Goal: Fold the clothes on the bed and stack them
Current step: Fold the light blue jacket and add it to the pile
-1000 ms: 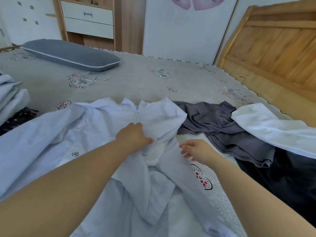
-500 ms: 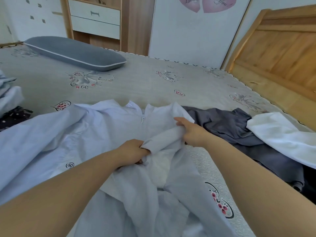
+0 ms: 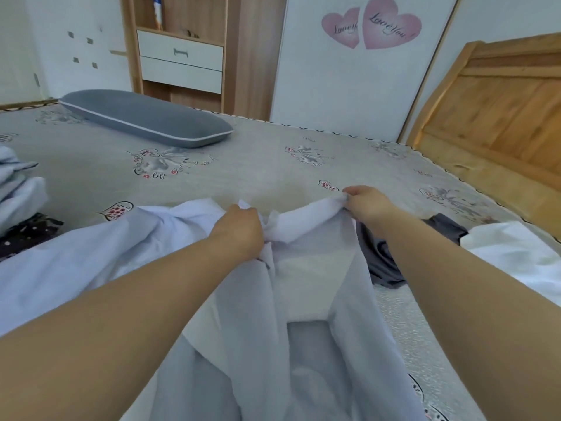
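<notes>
Head view: a pale lilac-white thin cotton garment (image 3: 303,314) lies crumpled on the grey heart-printed bed (image 3: 258,168), right in front of the person. The left hand (image 3: 239,230) has its fingers curled round a bunch of the fabric near the garment's far edge. The right hand (image 3: 365,205) pinches a corner of the same edge, thumb and fingers closed on it. Between the 2 hands the edge runs roughly left to right as a rolled band, so the garment's long axis runs from that edge back towards the person, with a large part spreading off to the left. Both hands are already on it; the right sits farther out. My guess is the next move is to pull the edge taut and lay it flat.

A dark grey crumpled garment (image 3: 382,262) lies just beside and partly under the right forearm, and a white cloth (image 3: 510,253) lies beyond it; both crowd the right side. Folded pale clothes (image 3: 18,189) sit at the left edge. A long grey pillow (image 3: 145,117) lies well apart, near the far side.
</notes>
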